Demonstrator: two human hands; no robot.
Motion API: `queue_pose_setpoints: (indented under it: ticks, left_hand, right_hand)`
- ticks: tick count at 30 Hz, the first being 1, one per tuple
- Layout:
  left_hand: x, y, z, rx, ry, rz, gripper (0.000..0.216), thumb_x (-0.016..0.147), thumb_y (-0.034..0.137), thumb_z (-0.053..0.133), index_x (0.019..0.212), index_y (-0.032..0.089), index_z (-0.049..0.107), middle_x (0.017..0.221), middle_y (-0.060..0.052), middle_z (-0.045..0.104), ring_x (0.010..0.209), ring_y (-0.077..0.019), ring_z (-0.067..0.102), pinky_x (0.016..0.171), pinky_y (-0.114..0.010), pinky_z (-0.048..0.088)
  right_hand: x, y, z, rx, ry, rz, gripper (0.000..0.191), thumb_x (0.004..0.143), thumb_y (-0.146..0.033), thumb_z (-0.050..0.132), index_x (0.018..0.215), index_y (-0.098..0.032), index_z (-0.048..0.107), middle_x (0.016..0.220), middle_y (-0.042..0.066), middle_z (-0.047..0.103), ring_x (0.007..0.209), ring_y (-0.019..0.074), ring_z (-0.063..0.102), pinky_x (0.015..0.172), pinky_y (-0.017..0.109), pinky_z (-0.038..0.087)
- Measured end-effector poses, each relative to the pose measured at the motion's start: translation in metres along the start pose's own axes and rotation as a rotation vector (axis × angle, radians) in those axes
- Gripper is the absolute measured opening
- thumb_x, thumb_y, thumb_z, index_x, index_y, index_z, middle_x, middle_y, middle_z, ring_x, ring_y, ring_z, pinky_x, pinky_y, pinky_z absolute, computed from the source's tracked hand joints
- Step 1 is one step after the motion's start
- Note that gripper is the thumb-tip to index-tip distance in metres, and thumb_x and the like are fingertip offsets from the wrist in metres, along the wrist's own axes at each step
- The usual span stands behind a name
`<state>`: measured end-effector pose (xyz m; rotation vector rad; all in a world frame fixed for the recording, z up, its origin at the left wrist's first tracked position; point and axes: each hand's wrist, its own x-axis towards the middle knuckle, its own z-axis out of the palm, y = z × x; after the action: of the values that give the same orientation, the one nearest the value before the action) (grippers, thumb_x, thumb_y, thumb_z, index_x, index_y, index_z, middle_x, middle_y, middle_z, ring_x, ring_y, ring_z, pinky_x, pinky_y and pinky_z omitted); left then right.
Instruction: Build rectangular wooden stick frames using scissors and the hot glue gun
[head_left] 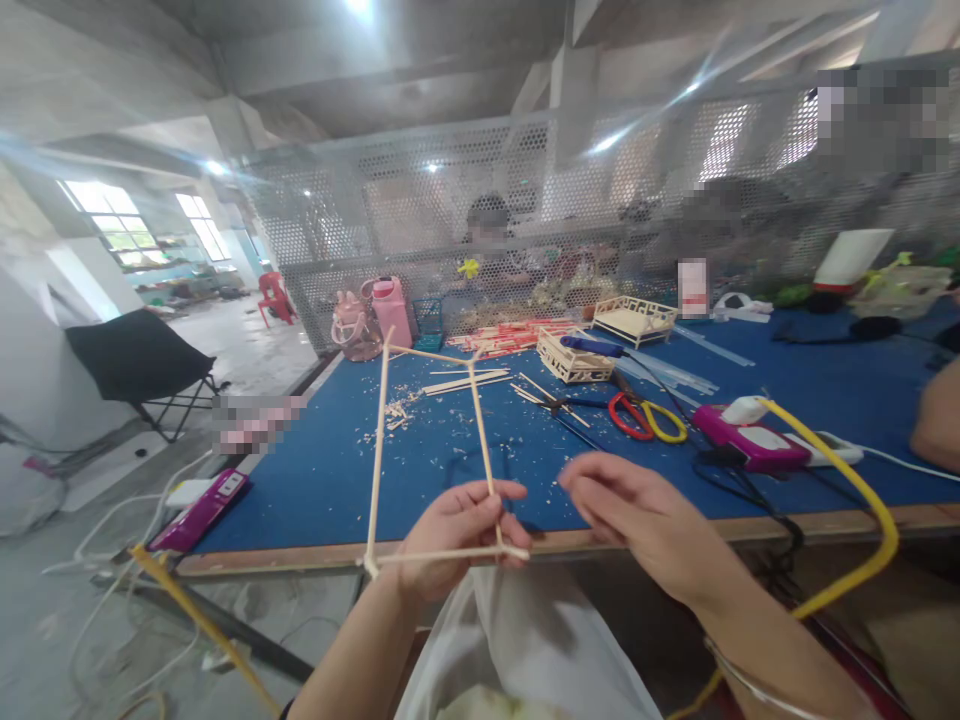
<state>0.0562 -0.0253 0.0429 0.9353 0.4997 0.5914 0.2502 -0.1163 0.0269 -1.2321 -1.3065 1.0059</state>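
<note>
A four-sided frame of thin pale wooden sticks (379, 440) stands over the table's front edge, with short stubs jutting at its corners. My left hand (454, 535) is closed around its right-hand stick near the lower corner, thumb and fingers pinching it. To the right, apart from the frame, my right hand (637, 515) is held with fingers curled together; whether anything small is between them is hidden. Beyond the hands lie scissors with red and yellow handles (646, 416), dark pliers (555, 405) and several loose wooden sticks (465, 381).
Wood scraps (397, 412) litter the blue tabletop (300, 500). Behind are a small stick basket (574, 358), a blue-handled corded tool (592, 346), a wooden tray (636, 318) and red-tipped sticks (517, 336). A purple power strip (750, 440) with a yellow cable sits right; a co-worker's arm (937, 415) shows.
</note>
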Motion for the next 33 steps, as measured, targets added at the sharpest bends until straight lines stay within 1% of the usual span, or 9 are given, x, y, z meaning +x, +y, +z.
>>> queue_pose_setpoints:
  ticks: [4, 11, 13, 16, 20, 22, 25, 28, 33]
  left_hand:
    - [-0.003, -0.018, -0.004, -0.067, -0.237, -0.054, 0.034, 0.075, 0.037, 0.075, 0.097, 0.012, 0.068, 0.064, -0.006, 0.073, 0.051, -0.0137, 0.068, 0.05, -0.019, 0.052]
    - [0.0, -0.01, -0.002, -0.057, -0.242, -0.094, 0.031, 0.076, 0.035, 0.073, 0.095, 0.011, 0.069, 0.07, -0.007, 0.074, 0.06, -0.0155, 0.07, 0.057, -0.022, 0.054]
    - [0.003, 0.002, -0.005, -0.037, -0.164, -0.089, 0.031, 0.079, 0.036, 0.07, 0.097, 0.011, 0.068, 0.079, -0.01, 0.075, 0.07, -0.0173, 0.072, 0.065, -0.025, 0.055]
    - [0.014, 0.032, -0.019, -0.097, 0.082, -0.039, 0.033, 0.09, 0.039, 0.054, 0.101, 0.01, 0.065, 0.087, -0.013, 0.074, 0.078, -0.0187, 0.072, 0.066, -0.026, 0.055]
    - [0.032, 0.083, -0.04, -0.24, 0.34, 0.109, 0.052, 0.097, 0.047, 0.024, 0.105, 0.01, 0.06, 0.078, -0.012, 0.072, 0.066, -0.0173, 0.07, 0.057, -0.026, 0.053]
    - [0.042, 0.101, -0.046, -0.086, 0.426, 0.157, 0.05, 0.096, 0.05, 0.028, 0.102, 0.011, 0.06, 0.075, -0.01, 0.07, 0.056, -0.0141, 0.065, 0.049, -0.023, 0.049]
    - [0.06, 0.108, -0.051, 0.229, 0.473, 0.168, 0.026, 0.087, 0.037, 0.054, 0.096, 0.013, 0.059, 0.065, -0.003, 0.067, 0.046, -0.0089, 0.058, 0.043, -0.017, 0.042]
    - [0.077, 0.1, -0.056, 0.372, 0.458, 0.206, 0.019, 0.078, 0.031, 0.066, 0.086, 0.015, 0.06, 0.049, 0.004, 0.058, 0.038, -0.0063, 0.049, 0.039, -0.015, 0.034]
    - [0.087, 0.09, -0.068, 0.576, 0.436, 0.276, 0.047, 0.081, 0.056, 0.055, 0.053, 0.019, 0.046, 0.035, 0.005, 0.044, 0.032, -0.0063, 0.036, 0.038, -0.019, 0.027]
  right_hand:
    - [0.07, -0.024, 0.021, 0.361, -0.084, 0.053, 0.055, 0.067, -0.062, 0.069, 0.099, -0.02, 0.058, 0.082, 0.002, 0.062, 0.055, 0.0074, 0.048, 0.044, 0.02, 0.036]
    - [0.093, -0.042, 0.04, 0.395, -0.194, 0.062, 0.045, 0.067, -0.055, 0.069, 0.087, -0.018, 0.054, 0.058, -0.003, 0.062, 0.038, 0.0042, 0.039, 0.034, 0.018, 0.019]
    - [0.105, -0.048, 0.037, 0.37, -0.199, 0.043, 0.042, 0.065, -0.053, 0.069, 0.081, -0.019, 0.053, 0.053, -0.004, 0.06, 0.037, 0.0042, 0.04, 0.034, 0.017, 0.022]
    - [0.128, -0.052, 0.029, 0.33, -0.208, 0.031, 0.04, 0.064, -0.052, 0.069, 0.079, -0.019, 0.052, 0.051, -0.006, 0.059, 0.036, 0.0038, 0.041, 0.034, 0.017, 0.025]
    - [0.159, -0.043, 0.018, 0.274, -0.253, 0.094, 0.036, 0.062, -0.046, 0.072, 0.074, -0.017, 0.055, 0.047, -0.004, 0.059, 0.033, 0.0042, 0.039, 0.031, 0.017, 0.023]
    - [0.172, -0.035, 0.016, 0.253, -0.257, 0.126, 0.033, 0.063, -0.044, 0.072, 0.072, -0.017, 0.055, 0.046, -0.004, 0.058, 0.032, 0.0042, 0.038, 0.03, 0.017, 0.023]
    - [0.184, -0.021, 0.017, 0.244, -0.232, 0.15, 0.029, 0.067, -0.042, 0.07, 0.073, -0.018, 0.054, 0.046, -0.005, 0.057, 0.032, 0.004, 0.037, 0.031, 0.016, 0.022]
    - [0.187, -0.01, 0.018, 0.239, -0.198, 0.159, 0.029, 0.069, -0.043, 0.068, 0.074, -0.018, 0.054, 0.048, -0.005, 0.058, 0.033, 0.0046, 0.038, 0.032, 0.017, 0.023]
    - [0.181, -0.001, 0.018, 0.234, -0.144, 0.152, 0.036, 0.067, -0.05, 0.068, 0.078, -0.018, 0.055, 0.052, -0.005, 0.059, 0.037, 0.005, 0.04, 0.034, 0.017, 0.027]
